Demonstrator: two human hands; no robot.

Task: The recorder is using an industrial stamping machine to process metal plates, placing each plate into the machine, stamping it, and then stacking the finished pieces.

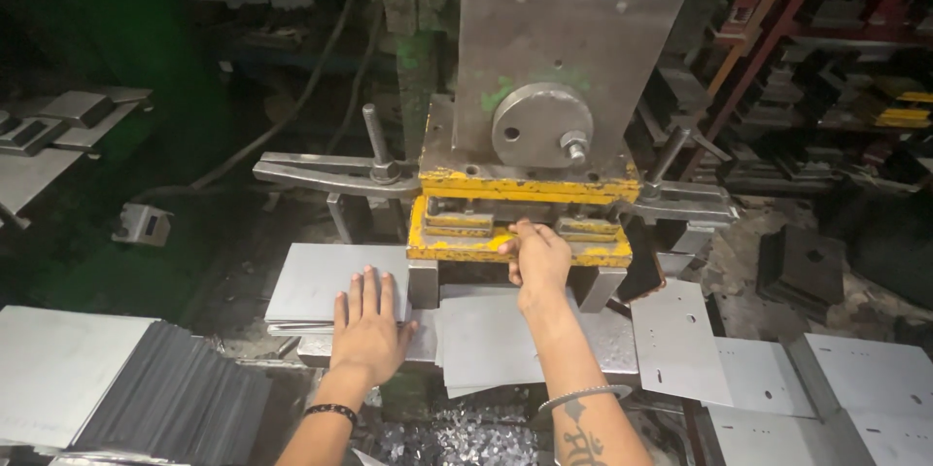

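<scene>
The left hand [367, 330] lies flat, fingers spread, on a steel sheet [326, 281] beside the press [525, 204], while the right hand [537, 257] (fingers curled) grips its yellow die [457, 247].

Left hand [367, 325] flat on sheet [326, 276], right hand [537, 254] seemingly gripping yellow die [486, 247]

Dim workshop, lit mostly at the centre. Red metal shelving [777, 29] stacked with dark steel parts stands up and right of the grip; a grimy, scrap-strewn floor [194, 262] spreads in shadow to its left.
</scene>
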